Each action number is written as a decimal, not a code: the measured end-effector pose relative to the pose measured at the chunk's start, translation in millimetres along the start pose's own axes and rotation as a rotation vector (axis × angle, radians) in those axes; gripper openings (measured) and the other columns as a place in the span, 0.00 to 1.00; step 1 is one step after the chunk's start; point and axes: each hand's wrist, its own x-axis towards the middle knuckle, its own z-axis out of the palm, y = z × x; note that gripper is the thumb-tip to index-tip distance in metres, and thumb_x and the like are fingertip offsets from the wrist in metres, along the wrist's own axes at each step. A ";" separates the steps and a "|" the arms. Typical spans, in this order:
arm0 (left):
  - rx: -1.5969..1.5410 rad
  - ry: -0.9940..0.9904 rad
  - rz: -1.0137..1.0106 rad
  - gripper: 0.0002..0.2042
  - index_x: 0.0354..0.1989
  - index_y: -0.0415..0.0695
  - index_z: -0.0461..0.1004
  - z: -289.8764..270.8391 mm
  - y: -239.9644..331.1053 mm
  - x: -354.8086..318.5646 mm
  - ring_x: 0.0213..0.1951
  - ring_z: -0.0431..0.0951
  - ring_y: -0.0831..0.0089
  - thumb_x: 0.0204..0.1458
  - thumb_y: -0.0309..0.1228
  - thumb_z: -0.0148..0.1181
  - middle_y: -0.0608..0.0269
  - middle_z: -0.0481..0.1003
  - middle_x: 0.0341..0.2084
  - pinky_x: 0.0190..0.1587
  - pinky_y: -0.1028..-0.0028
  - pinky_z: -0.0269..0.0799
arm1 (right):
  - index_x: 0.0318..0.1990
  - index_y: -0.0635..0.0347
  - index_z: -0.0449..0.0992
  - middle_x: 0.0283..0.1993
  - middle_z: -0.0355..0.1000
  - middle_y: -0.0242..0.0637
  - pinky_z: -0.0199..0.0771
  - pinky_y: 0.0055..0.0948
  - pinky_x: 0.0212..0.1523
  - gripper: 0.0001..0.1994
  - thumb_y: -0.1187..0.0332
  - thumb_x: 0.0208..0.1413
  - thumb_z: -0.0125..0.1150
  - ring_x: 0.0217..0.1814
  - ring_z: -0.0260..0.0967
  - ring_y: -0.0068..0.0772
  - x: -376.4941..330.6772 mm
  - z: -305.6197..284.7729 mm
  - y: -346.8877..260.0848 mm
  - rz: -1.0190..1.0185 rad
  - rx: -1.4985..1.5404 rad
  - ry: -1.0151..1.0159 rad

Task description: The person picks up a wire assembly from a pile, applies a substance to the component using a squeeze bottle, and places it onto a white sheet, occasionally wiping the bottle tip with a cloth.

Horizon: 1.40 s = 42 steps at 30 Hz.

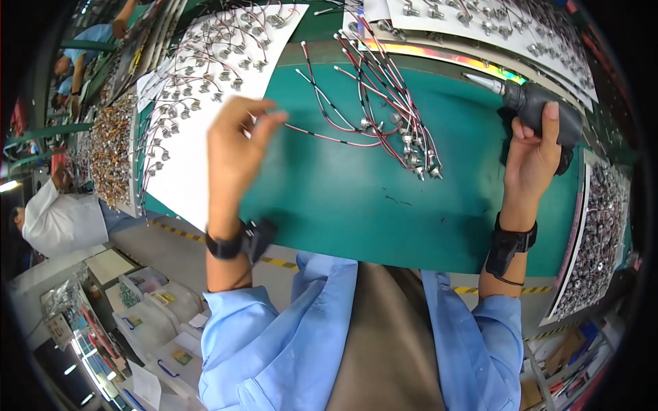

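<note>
My right hand (532, 147) is wrapped round a dark grey squeeze bottle (548, 113) with a pale pointed nozzle, held tilted over the table's right side. Over the edge of a white sheet (181, 137) at the left is my left hand (236, 140), its fingers curled and thumb near the index finger. Small metallic bits show by its fingers, but I cannot make out whether they are gripped. Between the hands lies a bunch of potentiometers (411, 147) with red, black and white wires (384, 75). One wire (329, 135) reaches toward my left fingertips.
Several wired potentiometers stand in rows on the white sheet. Another white sheet (439, 20) of parts lies at the far right. Trays of small parts flank the green table (329, 212): one tray (113, 154) left, another (589, 240) right. Other people sit at the left.
</note>
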 end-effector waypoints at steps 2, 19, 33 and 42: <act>-0.106 -0.095 0.051 0.08 0.28 0.40 0.73 24.1 9.7 -33.7 0.20 0.67 0.70 0.37 0.26 0.62 0.61 0.69 0.23 0.23 0.76 0.63 | 0.31 0.58 0.67 0.27 0.64 0.28 0.52 0.17 0.20 0.06 0.68 0.51 0.55 0.23 0.54 0.15 -0.5 2.0 2.2 0.022 0.002 0.005; 0.241 -0.206 0.234 0.08 0.30 0.39 0.73 89.7 34.1 -0.8 0.25 0.71 0.59 0.41 0.29 0.58 0.57 0.70 0.25 0.28 0.68 0.67 | 0.30 0.56 0.66 0.24 0.63 0.27 0.52 0.18 0.21 0.05 0.68 0.50 0.56 0.21 0.52 0.16 -0.8 -2.3 1.7 0.098 0.080 -0.003; -0.390 0.091 0.018 0.08 0.35 0.37 0.69 41.5 56.6 -2.8 0.17 0.66 0.79 0.45 0.22 0.53 0.63 0.71 0.20 0.19 0.80 0.61 | 0.32 0.57 0.66 0.26 0.64 0.28 0.52 0.17 0.20 0.06 0.68 0.51 0.55 0.20 0.52 0.15 0.0 -2.5 0.4 0.088 0.073 0.006; -1.273 0.204 -0.086 0.10 0.39 0.36 0.65 61.3 45.0 -5.4 0.24 0.68 0.78 0.48 0.23 0.50 0.60 0.69 0.29 0.24 0.83 0.64 | 0.33 0.55 0.65 0.29 0.64 0.29 0.52 0.17 0.21 0.07 0.66 0.50 0.55 0.22 0.53 0.15 -10.7 5.6 -3.1 0.053 0.106 -0.091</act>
